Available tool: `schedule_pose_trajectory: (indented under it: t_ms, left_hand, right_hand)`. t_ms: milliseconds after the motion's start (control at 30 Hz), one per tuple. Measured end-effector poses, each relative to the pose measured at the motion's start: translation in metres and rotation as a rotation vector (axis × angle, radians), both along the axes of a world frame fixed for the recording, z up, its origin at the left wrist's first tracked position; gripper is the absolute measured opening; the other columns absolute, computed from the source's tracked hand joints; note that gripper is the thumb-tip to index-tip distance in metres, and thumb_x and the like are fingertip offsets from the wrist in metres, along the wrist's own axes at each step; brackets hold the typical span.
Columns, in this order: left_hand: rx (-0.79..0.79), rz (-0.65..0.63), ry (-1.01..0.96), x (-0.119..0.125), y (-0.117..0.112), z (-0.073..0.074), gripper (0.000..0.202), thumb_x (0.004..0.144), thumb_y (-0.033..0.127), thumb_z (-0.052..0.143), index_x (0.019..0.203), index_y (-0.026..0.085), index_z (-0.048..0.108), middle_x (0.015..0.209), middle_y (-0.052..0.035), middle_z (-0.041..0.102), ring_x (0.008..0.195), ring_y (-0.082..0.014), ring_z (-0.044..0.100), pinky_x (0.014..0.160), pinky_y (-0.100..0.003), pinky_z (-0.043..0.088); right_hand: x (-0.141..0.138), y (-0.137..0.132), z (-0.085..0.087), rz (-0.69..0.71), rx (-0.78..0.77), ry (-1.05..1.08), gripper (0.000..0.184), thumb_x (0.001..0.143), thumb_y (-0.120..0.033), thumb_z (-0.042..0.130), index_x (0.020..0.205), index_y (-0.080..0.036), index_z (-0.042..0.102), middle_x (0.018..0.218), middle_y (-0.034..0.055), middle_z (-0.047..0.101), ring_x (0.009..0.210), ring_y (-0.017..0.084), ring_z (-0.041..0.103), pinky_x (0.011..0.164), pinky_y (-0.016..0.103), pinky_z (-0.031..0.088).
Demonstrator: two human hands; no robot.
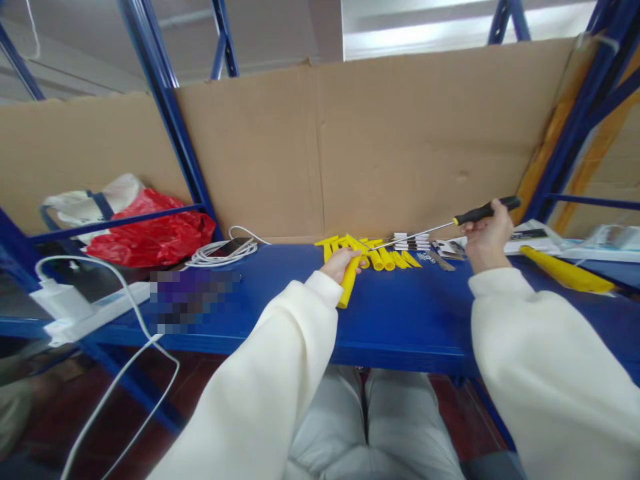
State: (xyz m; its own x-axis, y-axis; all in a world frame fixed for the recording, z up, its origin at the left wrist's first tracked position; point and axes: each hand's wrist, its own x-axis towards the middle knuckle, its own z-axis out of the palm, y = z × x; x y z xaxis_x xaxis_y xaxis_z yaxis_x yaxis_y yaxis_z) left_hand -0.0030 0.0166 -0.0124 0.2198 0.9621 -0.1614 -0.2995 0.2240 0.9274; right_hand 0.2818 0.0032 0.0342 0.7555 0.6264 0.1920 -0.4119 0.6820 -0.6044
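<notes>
My left hand (338, 264) is closed around a yellow tubular handle (349, 287), whose near end points down over the blue shelf top (400, 320). In my right hand (486, 235) is a long screwdriver (473, 216), gripped by its black handle and raised at a slant. Its thin shaft runs down leftward to the top of the yellow handle; whether the tip touches is too small to tell. Behind my left hand lie several yellow tubes (385, 259) and small yellow pointed pieces (410, 259). A flat grey metal piece (442, 261) lies farther right.
A long yellow piece (565, 270) lies at the right. Left stand a red plastic bag (155, 227), a coiled white cable (215, 255) and a white power strip (105, 312) with its cord. Cardboard (400, 140) and blue posts (170, 120) bound the back.
</notes>
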Motion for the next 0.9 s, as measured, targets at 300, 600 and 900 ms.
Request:
schedule_pose_trajectory:
  t_ms: [300, 600, 900]
  left_hand:
    - [0.006, 0.039, 0.034, -0.001, -0.001, 0.003, 0.022, 0.104, 0.001, 0.053, 0.116, 0.016, 0.061, 0.076, 0.0020, 0.060, 0.048, -0.0087, 0.054, 0.041, -0.018, 0.035]
    - [0.034, 0.126, 0.037, -0.003, 0.004, 0.002, 0.018, 0.101, 0.000, 0.055, 0.105, 0.017, 0.061, 0.074, 0.0022, 0.061, 0.047, -0.0090, 0.055, 0.041, -0.018, 0.036]
    - [0.047, 0.196, 0.002, -0.004, 0.007, 0.000, 0.020, 0.097, -0.001, 0.059, 0.103, 0.018, 0.061, 0.076, 0.0019, 0.062, 0.048, -0.0096, 0.055, 0.044, -0.018, 0.037]
  right_hand:
    - [-0.019, -0.014, 0.008, -0.018, -0.076, 0.059, 0.031, 0.103, -0.021, 0.058, 0.077, -0.026, 0.041, 0.049, -0.0142, 0.030, 0.031, 0.009, 0.036, 0.032, 0.017, 0.037]
    - [-0.027, -0.027, 0.008, 0.052, -0.211, -0.052, 0.028, 0.108, -0.017, 0.061, 0.082, -0.022, 0.051, 0.050, -0.0099, 0.049, 0.040, 0.011, 0.060, 0.045, 0.017, 0.054]
    - [-0.025, -0.029, 0.010, 0.196, -0.283, -0.057, 0.046, 0.114, -0.032, 0.036, 0.083, -0.015, 0.065, 0.060, 0.0081, 0.064, 0.059, 0.019, 0.072, 0.052, 0.022, 0.058]
